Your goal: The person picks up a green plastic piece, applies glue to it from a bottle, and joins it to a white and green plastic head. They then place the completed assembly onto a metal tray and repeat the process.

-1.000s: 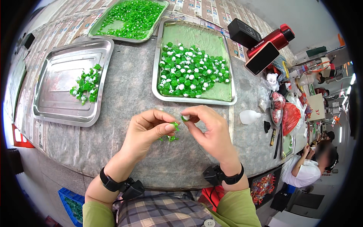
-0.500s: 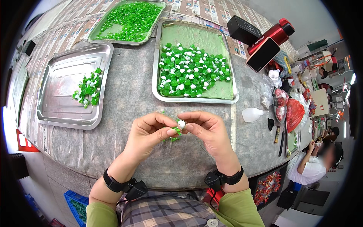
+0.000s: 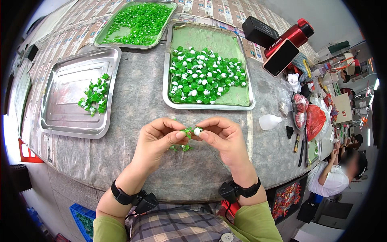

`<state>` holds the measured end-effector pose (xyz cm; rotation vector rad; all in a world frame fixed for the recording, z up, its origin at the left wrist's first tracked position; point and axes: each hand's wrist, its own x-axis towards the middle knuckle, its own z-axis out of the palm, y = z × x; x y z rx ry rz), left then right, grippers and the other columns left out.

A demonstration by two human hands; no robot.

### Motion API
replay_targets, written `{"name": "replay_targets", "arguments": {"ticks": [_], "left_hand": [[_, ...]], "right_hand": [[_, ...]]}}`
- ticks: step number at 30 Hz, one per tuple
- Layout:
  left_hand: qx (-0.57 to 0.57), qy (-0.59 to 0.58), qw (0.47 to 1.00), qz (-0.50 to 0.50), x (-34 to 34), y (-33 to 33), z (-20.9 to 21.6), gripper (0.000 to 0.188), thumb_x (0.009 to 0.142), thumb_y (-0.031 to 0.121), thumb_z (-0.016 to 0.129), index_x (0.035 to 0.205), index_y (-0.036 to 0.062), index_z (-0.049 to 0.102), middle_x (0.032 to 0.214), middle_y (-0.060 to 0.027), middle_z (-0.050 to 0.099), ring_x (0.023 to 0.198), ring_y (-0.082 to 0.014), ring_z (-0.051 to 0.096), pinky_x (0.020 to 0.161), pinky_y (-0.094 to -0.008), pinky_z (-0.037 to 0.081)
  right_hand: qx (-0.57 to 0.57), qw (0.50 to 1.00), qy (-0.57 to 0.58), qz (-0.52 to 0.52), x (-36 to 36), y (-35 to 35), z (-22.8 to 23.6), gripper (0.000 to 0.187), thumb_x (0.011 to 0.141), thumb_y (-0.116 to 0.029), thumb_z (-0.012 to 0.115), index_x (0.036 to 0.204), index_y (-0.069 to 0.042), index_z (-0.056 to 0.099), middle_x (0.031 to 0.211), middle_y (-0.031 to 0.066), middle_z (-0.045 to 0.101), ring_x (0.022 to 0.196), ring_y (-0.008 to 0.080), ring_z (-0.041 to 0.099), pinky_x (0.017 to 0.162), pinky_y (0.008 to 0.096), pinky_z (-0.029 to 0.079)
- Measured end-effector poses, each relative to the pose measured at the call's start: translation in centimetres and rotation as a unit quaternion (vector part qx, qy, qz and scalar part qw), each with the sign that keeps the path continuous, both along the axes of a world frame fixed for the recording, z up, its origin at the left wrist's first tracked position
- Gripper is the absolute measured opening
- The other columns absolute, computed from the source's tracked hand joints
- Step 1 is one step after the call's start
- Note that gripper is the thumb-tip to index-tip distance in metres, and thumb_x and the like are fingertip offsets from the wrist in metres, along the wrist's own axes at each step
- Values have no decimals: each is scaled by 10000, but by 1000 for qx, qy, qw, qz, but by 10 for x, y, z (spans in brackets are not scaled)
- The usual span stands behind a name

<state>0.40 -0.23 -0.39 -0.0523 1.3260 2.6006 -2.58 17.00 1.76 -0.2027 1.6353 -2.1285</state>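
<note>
Above the near part of the table, my left hand (image 3: 158,139) pinches a small green plastic piece (image 3: 188,132) between thumb and fingertips. Right beside it, my right hand (image 3: 222,139) grips a small green-and-white ball (image 3: 198,131) with dark eye-like spots. Ball and green piece are very close together; whether they touch I cannot tell. Beneath my fingers, a few more green pieces (image 3: 186,148) lie on the grey table cover (image 3: 137,101). Beyond my hands, a pile of similar green-and-white balls (image 3: 205,76) fills part of a green-lined metal tray (image 3: 201,34).
A metal tray (image 3: 60,97) at left holds a cluster of green-and-white figures (image 3: 95,97). Small green parts (image 3: 141,22) cover another tray at the back. To the right are a phone (image 3: 281,57), a red bottle (image 3: 292,36), a white plastic bottle (image 3: 269,122) and a co-worker (image 3: 328,177).
The ball in my right hand has shifted slightly right, away from my left fingers. The green piece in my left hand now shows more plainly.
</note>
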Motion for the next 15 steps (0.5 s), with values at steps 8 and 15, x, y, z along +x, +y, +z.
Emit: {"name": "replay_targets", "arguments": {"ticks": [8, 15], "left_hand": [[-38, -54, 998, 26, 0, 0, -4, 128, 756, 67, 596, 863, 13, 552, 777, -61, 593, 703, -114, 573, 628, -223, 461], [-186, 76, 978, 51, 1, 2, -2, 83, 727, 25, 612, 801, -2, 585, 747, -33, 591, 686, -96, 549, 600, -211, 446]], "right_hand": [[28, 998, 57, -12, 5, -5, 3, 184, 757, -13, 577, 938, 15, 558, 867, 56, 590, 801, 92, 556, 702, 193, 445], [104, 993, 52, 10, 7, -2, 3, 186, 758, -20, 579, 942, 4, 571, 846, 43, 600, 775, 68, 550, 667, 185, 444]]}}
